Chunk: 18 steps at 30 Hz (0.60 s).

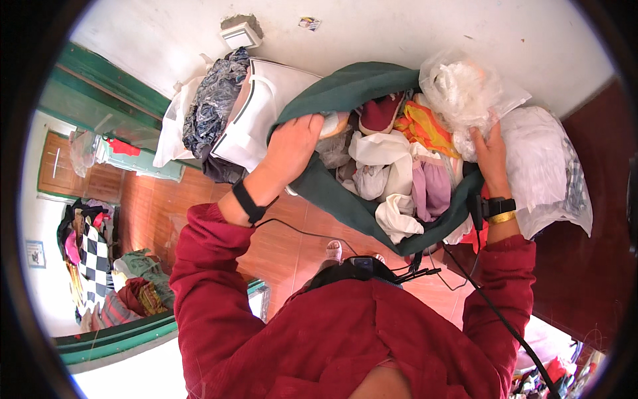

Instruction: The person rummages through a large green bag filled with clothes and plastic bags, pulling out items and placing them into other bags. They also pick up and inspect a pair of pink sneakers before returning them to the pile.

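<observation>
A dark green cloth bag (345, 199) gapes wide in front of me, filled with clothes and shoes. At its left rim is my left hand (298, 147), closed over the edge of the fabric with the fingertips partly hidden. My right hand (490, 156) is at the right side, its thumb and fingers closed on a see-through plastic bag (458, 90) with white stuff inside. Within the green bag lie a dark red shoe (380, 114), an orange and yellow cloth (420, 126), a mauve cloth (430, 189) and several white cloths (399, 216).
A white bag (256, 116) and a dark crinkled bag (216, 100) stand left by the wall. Right of me, a stuffed translucent bag (541, 163) sits beside a dark red wooden surface (591, 266). Black cables (505, 322) hang near my right arm. Clothes (136, 286) pile up at far left.
</observation>
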Available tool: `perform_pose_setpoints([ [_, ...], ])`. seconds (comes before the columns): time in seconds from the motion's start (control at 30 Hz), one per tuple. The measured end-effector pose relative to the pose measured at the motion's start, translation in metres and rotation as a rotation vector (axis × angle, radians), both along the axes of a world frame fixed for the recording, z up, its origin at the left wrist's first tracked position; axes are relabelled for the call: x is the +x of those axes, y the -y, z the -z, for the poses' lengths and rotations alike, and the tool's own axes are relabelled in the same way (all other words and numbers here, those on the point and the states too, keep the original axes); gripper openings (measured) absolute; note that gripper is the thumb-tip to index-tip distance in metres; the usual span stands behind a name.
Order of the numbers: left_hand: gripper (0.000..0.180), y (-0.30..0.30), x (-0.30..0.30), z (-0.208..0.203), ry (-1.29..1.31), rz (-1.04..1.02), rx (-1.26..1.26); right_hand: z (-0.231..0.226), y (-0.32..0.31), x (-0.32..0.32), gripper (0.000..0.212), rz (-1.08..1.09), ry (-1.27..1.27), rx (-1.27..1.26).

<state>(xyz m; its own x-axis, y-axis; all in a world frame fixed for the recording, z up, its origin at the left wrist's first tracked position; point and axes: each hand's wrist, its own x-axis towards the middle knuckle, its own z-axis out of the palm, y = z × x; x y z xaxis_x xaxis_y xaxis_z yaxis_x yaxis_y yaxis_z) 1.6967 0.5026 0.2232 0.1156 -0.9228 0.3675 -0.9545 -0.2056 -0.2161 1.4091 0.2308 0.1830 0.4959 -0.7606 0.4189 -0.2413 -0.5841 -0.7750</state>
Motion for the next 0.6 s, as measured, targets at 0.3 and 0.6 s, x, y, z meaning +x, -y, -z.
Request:
perform_pose_setpoints([
  [0.3,0.047,0.04,-0.028,0.002,-0.355,-0.011,0.194,-0.014,-0.002,-0.033,0.05,0.04,0.533,0.464],
  [0.6,0.065,0.066,-0.026,0.015,-0.117,0.146,0.187,-0.014,-0.014,-0.062,0.049,0.001,0.829,0.758],
])
